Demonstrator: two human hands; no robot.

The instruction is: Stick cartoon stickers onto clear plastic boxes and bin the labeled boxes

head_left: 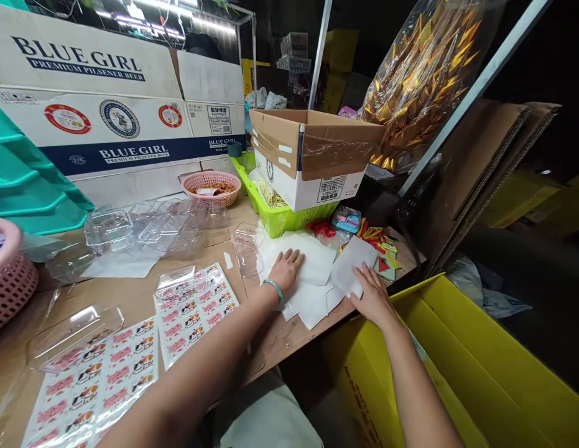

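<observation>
Fingers spread, my left hand (287, 274) lies flat on a loose pile of thin white sheets (314, 255) on the table. A green bangle (273, 287) circles that wrist. To the right, my right hand (372, 297) rests with stretched fingers on the edge of a separate white sheet or small stack (349, 267), its thumb apart by the lower edge. Whether anything lies beneath the white sheets is hidden. Just left of the pile sits a clear plastic tray (245, 252).
Sticker sheets (191, 317) and clear plastic boxes (163, 224) cover the left side. Behind are a pink basket (212, 188) and a green basket (289, 221) under an open carton (317, 155). Red and yellow ribbons (370, 233) lie right. A yellow box (485, 348) stands below the table edge.
</observation>
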